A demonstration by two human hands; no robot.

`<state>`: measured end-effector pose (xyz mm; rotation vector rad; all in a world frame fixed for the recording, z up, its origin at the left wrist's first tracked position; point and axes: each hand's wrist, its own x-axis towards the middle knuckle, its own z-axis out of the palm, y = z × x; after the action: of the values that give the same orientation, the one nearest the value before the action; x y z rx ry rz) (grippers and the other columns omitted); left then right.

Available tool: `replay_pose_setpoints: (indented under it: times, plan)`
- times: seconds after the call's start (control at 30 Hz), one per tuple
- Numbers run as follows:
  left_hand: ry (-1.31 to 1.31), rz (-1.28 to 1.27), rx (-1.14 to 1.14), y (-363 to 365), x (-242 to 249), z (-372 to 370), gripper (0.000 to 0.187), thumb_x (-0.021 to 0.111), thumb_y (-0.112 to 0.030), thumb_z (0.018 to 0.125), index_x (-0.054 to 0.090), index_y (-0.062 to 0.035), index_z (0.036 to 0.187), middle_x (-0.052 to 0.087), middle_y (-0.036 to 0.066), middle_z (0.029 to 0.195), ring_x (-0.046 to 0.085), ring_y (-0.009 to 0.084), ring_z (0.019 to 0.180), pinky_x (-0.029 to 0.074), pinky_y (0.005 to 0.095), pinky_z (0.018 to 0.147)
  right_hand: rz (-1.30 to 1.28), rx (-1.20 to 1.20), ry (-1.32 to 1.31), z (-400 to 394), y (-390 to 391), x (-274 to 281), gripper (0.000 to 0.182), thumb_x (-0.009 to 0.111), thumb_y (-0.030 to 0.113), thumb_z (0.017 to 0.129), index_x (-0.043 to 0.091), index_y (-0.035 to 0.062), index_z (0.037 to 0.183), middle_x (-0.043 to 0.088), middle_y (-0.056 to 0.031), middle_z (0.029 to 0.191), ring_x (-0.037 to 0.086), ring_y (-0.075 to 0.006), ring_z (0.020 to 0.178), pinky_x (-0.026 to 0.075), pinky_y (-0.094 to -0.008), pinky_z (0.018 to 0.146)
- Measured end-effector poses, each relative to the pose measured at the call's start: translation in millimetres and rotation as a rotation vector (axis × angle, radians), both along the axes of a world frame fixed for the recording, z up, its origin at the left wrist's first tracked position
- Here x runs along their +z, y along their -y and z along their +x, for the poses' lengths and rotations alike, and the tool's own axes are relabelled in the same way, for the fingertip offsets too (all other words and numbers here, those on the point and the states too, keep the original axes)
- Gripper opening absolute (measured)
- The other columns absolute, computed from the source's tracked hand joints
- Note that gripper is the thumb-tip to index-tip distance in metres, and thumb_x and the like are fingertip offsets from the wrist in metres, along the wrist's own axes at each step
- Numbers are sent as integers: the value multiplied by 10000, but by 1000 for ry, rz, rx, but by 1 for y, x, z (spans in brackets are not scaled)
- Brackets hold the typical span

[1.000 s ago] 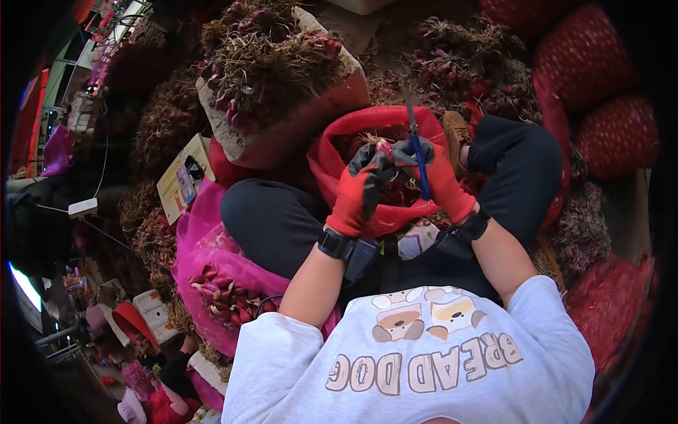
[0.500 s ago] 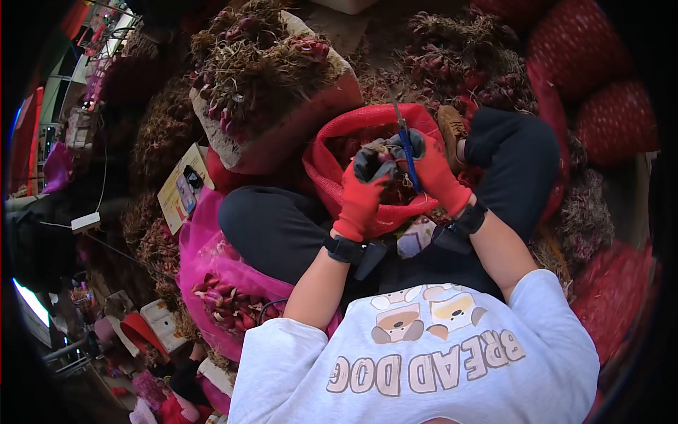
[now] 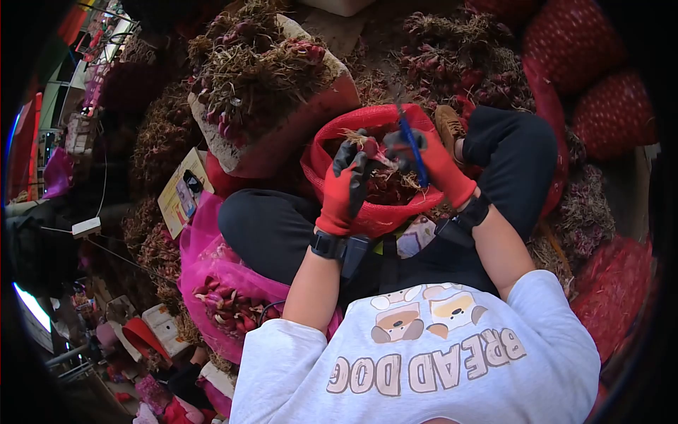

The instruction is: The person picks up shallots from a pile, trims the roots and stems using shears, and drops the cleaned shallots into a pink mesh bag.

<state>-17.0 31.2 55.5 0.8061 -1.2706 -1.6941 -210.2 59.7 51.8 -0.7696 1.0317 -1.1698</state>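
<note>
My left hand [image 3: 342, 187], in a red glove with dark grey fingers, grips a small bunch of shallots [image 3: 369, 146] with dry roots and pale stems. It is over the left part of an open red mesh sack [image 3: 332, 127]. My right hand [image 3: 441, 169], gloved the same way, is closed on a blue-handled cutting tool [image 3: 412, 145], its narrow tip pointing away from me. The tool lies just to the right of the bunch; its exact kind is unclear. Inside the sack, loose shallots and dry trimmings [image 3: 395, 189] show below my hands.
A pale block-shaped box [image 3: 304, 134] heaped with dried shallot bunches [image 3: 261, 71] stands ahead left. A pink mesh bag of shallots [image 3: 229, 304] rests by my left knee. More bunches [image 3: 466, 63] lie ahead; full red sacks [image 3: 575, 42] are stacked at right.
My left hand has moved left, away from the right hand, turning so the shallots show. The tool in my right hand has shifted slightly and stands more upright.
</note>
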Motion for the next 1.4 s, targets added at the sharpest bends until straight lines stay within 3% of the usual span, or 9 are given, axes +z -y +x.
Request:
replay_pose_setpoints:
  times: [0.17, 0.43, 0.57, 0.8, 0.87, 1.03, 1.2, 1.27, 1.4]
  plan:
    - [13, 133, 64, -15, -3, -8, 344, 502, -74, 911, 504, 18, 1242, 598, 71, 1126, 579, 147, 1027, 464, 269, 875, -191, 88, -538, 18, -4, 2, 237, 677, 180, 842, 650, 14, 1009, 669, -54, 908, 617, -89, 833, 490, -257, 727]
    - [711, -708, -250, 3, -5, 22, 291, 465, -77, 910, 543, -3, 1181, 593, 155, 1093, 579, 298, 1000, 448, 323, 857, 170, 150, -69, 8, -8, 11, 223, 659, 241, 853, 648, 31, 926, 626, -39, 670, 568, -96, 492, 413, -227, 434]
    - [546, -672, -98, -4, 10, 9, 262, 434, -102, 914, 564, -20, 1126, 581, 135, 1069, 578, 287, 951, 451, 332, 833, 172, 124, -10, 5, -9, 4, 221, 665, 218, 848, 640, 24, 951, 648, -52, 758, 601, -106, 572, 461, -242, 497]
    - [585, -847, -3, 12, -6, 19, 237, 430, -119, 955, 543, -12, 1135, 595, 56, 1001, 558, 137, 813, 450, 253, 725, -403, -52, -879, 9, -7, 12, 324, 696, 262, 814, 615, 18, 1012, 654, -98, 823, 623, -238, 719, 473, -345, 660]
    - [568, -741, 44, 11, -2, 22, 234, 447, -105, 954, 530, -14, 1153, 600, 32, 987, 552, 92, 782, 450, 228, 699, -416, -49, -1127, 8, -10, -12, 342, 703, 272, 799, 614, 24, 1018, 654, -125, 857, 620, -302, 761, 470, -381, 708]
    - [-81, 153, 194, 10, 10, 14, 280, 484, -87, 924, 544, -24, 1190, 621, 52, 1021, 590, 99, 840, 470, 233, 707, -157, 132, -928, 6, -16, 43, 331, 711, 286, 783, 616, 45, 990, 628, -145, 888, 611, -321, 817, 464, -383, 722]
    - [-139, 287, 150, 14, 20, 22, 151, 522, -55, 904, 554, 1, 1040, 616, 78, 1017, 571, 132, 742, 471, 256, 646, -198, 95, -977, -7, -23, 33, 437, 697, 449, 764, 614, 62, 948, 635, -138, 845, 611, -326, 800, 460, -404, 702]
    - [331, -193, 55, 12, 17, 26, 268, 478, -95, 941, 490, -27, 1200, 582, 28, 978, 563, 90, 778, 484, 228, 705, -323, 97, -1082, -8, -26, 23, 470, 694, 474, 759, 597, 53, 944, 626, -140, 835, 611, -337, 795, 463, -411, 703]
    - [433, -377, -19, 10, 0, 27, 322, 451, -109, 951, 468, -24, 1261, 545, 10, 956, 563, 85, 814, 498, 227, 742, -330, 156, -1187, -2, -29, 25, 436, 716, 395, 753, 580, 47, 978, 596, -148, 873, 592, -341, 805, 457, -407, 702]
